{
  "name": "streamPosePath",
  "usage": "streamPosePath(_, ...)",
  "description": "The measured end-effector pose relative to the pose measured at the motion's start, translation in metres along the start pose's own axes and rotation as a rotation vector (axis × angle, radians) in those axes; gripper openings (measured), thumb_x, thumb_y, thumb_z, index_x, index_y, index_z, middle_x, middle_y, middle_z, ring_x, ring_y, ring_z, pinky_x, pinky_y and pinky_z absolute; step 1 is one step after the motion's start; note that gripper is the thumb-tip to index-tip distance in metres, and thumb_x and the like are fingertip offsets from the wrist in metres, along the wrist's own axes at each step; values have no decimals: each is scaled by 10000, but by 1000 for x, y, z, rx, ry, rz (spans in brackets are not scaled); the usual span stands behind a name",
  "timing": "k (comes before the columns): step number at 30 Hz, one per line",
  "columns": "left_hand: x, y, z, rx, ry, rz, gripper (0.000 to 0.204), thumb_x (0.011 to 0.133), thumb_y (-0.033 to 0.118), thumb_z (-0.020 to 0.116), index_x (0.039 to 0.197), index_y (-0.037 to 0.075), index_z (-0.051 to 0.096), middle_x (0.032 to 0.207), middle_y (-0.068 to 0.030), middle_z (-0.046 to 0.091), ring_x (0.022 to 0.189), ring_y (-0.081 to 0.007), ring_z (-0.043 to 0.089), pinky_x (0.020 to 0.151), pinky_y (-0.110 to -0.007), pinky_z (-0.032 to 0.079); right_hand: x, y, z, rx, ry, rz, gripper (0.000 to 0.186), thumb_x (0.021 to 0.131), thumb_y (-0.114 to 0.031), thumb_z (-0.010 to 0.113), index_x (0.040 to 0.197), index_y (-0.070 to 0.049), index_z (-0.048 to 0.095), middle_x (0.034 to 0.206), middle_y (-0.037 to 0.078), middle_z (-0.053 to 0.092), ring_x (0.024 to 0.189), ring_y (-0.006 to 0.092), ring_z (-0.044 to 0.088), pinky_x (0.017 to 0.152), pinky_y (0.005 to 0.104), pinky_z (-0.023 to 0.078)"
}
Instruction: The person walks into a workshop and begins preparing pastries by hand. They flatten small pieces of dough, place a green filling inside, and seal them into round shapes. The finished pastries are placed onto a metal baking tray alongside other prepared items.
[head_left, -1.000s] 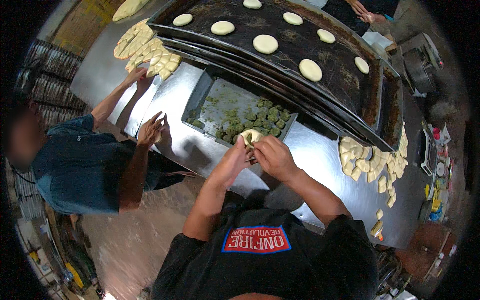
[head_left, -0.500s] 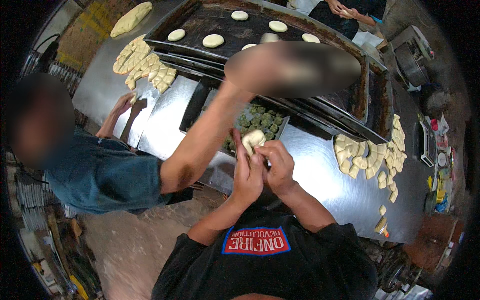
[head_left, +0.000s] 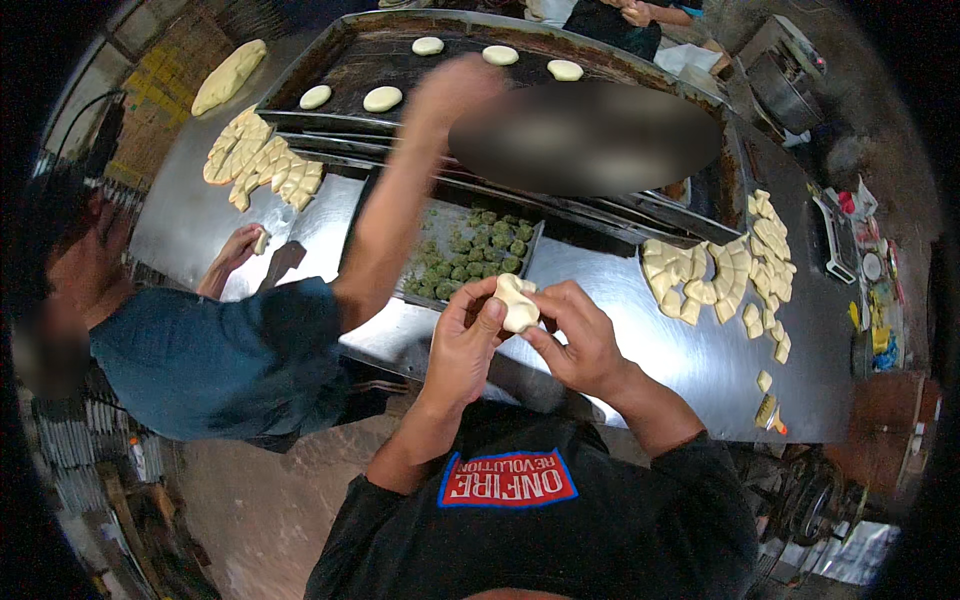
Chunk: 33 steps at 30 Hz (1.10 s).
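Between my two hands is a soft, pale piece of dough (head_left: 518,303), held over the near edge of the metal table. My left hand (head_left: 462,345) grips its left side with thumb and fingers. From the right, my right hand (head_left: 580,335) pinches the dough's other edge. Whether anything is inside the dough cannot be made out. Just beyond my hands lies a shallow tray (head_left: 537,240) of green filling balls (head_left: 460,262). Several flattened dough rounds (head_left: 383,99) rest on the large dark baking tray (head_left: 350,55) farther back.
Cut dough pieces (head_left: 690,275) lie at right, near a brush (head_left: 768,412). More cut dough (head_left: 265,165) and a long dough lump (head_left: 229,77) sit at left. A co-worker's arm (head_left: 390,220) reaches across from the left over the trays. Another person's hands (head_left: 637,12) show at the back.
My hands have opened out around the dough and turned it, from cupping it closely to holding it by both sides. The co-worker's arm has moved farther over the baking tray. The view has shifted.
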<state>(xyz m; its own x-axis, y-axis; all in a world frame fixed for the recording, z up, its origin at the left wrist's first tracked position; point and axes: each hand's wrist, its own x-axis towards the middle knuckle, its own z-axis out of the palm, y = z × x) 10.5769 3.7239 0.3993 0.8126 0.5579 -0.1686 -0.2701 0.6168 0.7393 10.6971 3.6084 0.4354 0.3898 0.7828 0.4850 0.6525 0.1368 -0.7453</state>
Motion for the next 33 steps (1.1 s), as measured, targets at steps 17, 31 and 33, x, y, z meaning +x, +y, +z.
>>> streamPosePath(17,4,3,37,73,248,-45,423,1014,396,445,831,46,596,741,-50,616,626,-108,565,583,-258,474,-22,-40,17,-62,216,17,210,801,-77,730,946,34,626,875,138,613,774,282,645,649,355,525)
streamPosePath(31,24,-53,17,-37,23,-633,552,954,596,399,789,102,582,587,-7,564,369,-81,504,253,-178,306,-33,-14,-25,-223,-144,85,287,808,-20,696,1080,9,610,961,144,599,831,301,636,717,359,523)
streamPosePath(33,30,-71,9,-74,-1,-717,543,948,599,413,809,105,590,624,-17,586,421,-93,542,282,-194,344,-37,-17,-23,-244,-109,97,262,810,-11,685,1061,9,612,931,141,600,832,309,634,713,366,525)
